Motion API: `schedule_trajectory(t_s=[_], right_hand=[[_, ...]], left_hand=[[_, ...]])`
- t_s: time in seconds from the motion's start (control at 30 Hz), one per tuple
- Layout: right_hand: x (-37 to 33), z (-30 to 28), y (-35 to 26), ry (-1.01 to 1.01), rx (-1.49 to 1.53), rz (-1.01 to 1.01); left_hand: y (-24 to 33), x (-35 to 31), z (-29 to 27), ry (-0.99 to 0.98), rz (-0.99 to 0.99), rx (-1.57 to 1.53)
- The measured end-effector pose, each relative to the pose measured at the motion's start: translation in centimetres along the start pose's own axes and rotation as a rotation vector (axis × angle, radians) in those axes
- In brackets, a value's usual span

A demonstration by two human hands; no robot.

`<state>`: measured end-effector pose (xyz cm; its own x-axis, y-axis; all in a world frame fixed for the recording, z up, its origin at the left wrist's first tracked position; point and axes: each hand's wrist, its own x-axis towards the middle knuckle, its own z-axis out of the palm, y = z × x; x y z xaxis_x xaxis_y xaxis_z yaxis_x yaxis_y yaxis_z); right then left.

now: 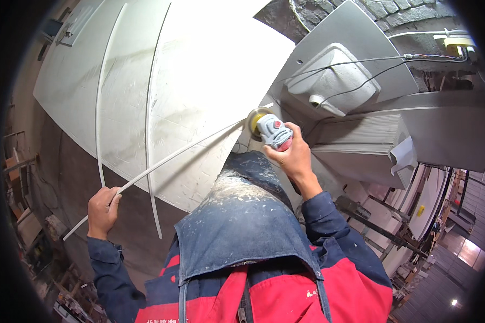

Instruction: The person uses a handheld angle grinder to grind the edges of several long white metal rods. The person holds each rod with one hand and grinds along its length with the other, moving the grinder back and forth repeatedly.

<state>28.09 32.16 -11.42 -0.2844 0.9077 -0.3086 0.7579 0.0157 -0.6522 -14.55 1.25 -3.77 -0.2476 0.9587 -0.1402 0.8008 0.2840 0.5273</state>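
Note:
My left hand (103, 211) is closed round a long thin white strip (186, 146) near its lower left end. The strip runs slanting up to the right, across the corner of a large white board (199, 70). In my right hand (297, 161) is a grey and red angle grinder (276, 132), gripped by its body. Its round disc (257, 121) sits at the strip's far end, by the board's right edge; whether the disc spins I cannot tell. Two more white strips, one at the left (99, 91) and one beside it (149, 102), lie on the board and overhang its near edge.
Right of the board stands a grey panel (399, 59) with a moulded white basin shape (337, 75). Dark cables (361, 58) cross it to a power strip (454, 41) on the brick wall. Below are stacked sheets (355, 132). A dusty denim apron (242, 226) covers my front.

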Motion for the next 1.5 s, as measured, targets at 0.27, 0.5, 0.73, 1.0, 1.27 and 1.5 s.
schedule_trajectory(t_s=[0.27, 0.5, 0.73, 1.0, 1.27, 1.5], right_hand=[[4.3, -2.6, 3.9, 0.173, -0.008, 0.095], [-0.9, -0.6, 0.7, 0.11, 0.103, -0.002], [-3.7, 3.1, -6.6, -0.3, 0.011, -0.349], [-2.1, 1.8, -4.2, -0.171, -0.06, -0.184], [1.9, -1.1, 0.4, 0.061, -0.063, 0.0], [3.2, -2.1, 3.0, 0.214, 0.009, 0.061]], left_hand=[[0.1, 0.0, 0.3, 0.026, 0.021, -0.009], [1.4, 0.0, 0.3, 0.023, -0.024, 0.016], [2.7, 1.0, 0.8, 0.033, -0.002, 0.049], [2.0, 0.9, 1.3, 0.028, 0.003, 0.023], [1.3, 0.8, 1.9, 0.051, 0.035, 0.012], [1.6, 1.2, 1.4, 0.047, 0.043, 0.031]])
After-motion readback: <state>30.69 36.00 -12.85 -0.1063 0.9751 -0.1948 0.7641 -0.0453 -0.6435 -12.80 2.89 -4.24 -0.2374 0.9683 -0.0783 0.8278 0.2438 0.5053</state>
